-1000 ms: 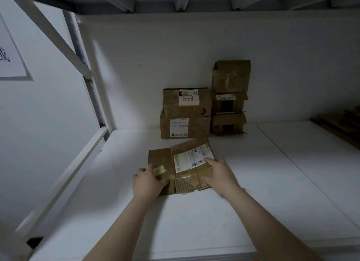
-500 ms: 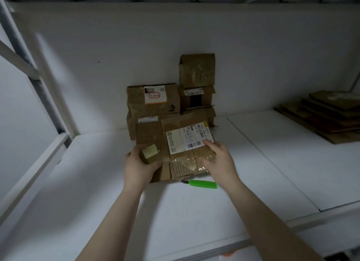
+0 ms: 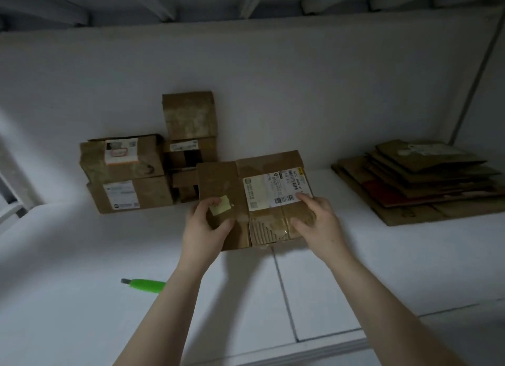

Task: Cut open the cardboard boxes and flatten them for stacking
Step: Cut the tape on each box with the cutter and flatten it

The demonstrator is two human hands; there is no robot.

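We hold one box above the shelf, left hand and right hand each curled round its near edge (knife lying idle), a flat pile done at right, several stacked boxes uncut behind.

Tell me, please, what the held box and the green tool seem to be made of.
The box looks like matte brown corrugated cardboard: a torn patch near its front edge shows ribbed fluting. The green tool looks like smooth plastic, judging by its uniform bright colour; its grey tip may be metal.
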